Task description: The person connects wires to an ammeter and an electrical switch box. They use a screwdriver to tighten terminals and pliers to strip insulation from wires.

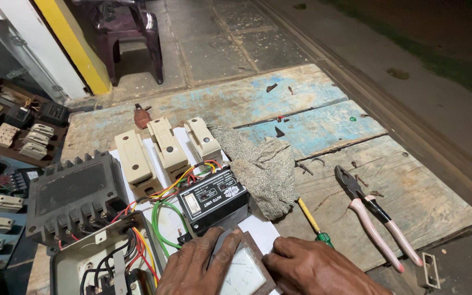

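Observation:
My left hand (195,262) and my right hand (315,270) both rest on a brown-framed panel meter with a white dial (242,273) at the bottom edge, one on each side of it. Just beyond the meter sits a small black control box (212,198) with red, yellow and green wires (162,213) running left. Three cream fuse carriers (165,147) stand on a white board (263,229). A large black finned unit (75,194) lies at the left.
A grey cloth (260,169) lies beside the box. A yellow-shafted screwdriver (312,221) and pink-handled pliers (375,218) rest on the worn wooden bench (400,180). Trays of electrical parts (12,131) sit at left; a dark plastic chair (132,33) stands behind.

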